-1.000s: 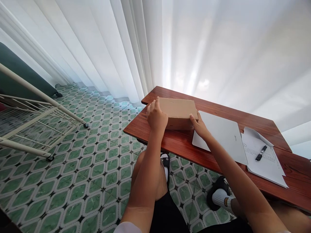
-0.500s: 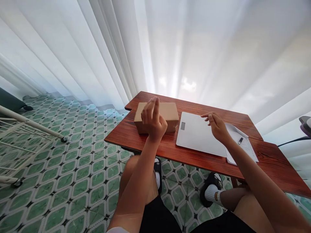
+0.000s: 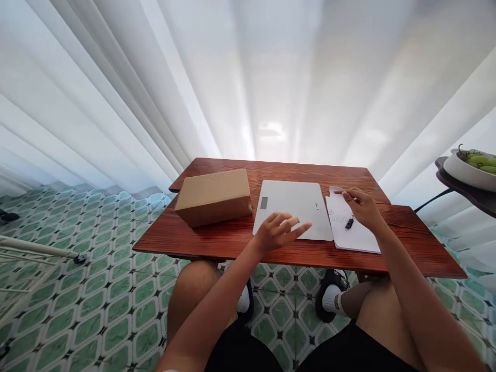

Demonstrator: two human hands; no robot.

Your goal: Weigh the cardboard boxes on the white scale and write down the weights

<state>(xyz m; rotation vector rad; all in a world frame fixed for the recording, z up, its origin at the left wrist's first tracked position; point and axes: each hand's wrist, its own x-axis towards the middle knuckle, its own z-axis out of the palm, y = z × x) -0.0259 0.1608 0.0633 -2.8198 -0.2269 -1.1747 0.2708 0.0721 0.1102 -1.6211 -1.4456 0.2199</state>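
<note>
My left hand (image 3: 279, 231) hovers over the near edge of a flat white digital scale (image 3: 292, 199), its fingers spread and nothing in them. The scale's small grey display is at its left end. Over the far part of an open notebook (image 3: 358, 240), my right hand (image 3: 362, 207) has thumb and forefinger drawn together near the page's far edge. Whether paper is between those fingertips I cannot make out. Handwriting covers part of the page, and a short black pen-like item (image 3: 349, 223) lies on it. A closed brown cardboard box (image 3: 215, 194) sits left of the scale.
The reddish wooden table (image 3: 228, 249) stands before white curtains (image 3: 232, 77). A white bowl of green fruit (image 3: 470, 170) rests on a dark stand at the right. At left is a white wheeled rack (image 3: 39, 248) on green tiles. My knees are under the table's near edge.
My left hand has come down and right, from in front of the box to over the scale. My right hand is now over the notebook, whose curled page lies flatter. The view has turned right.
</note>
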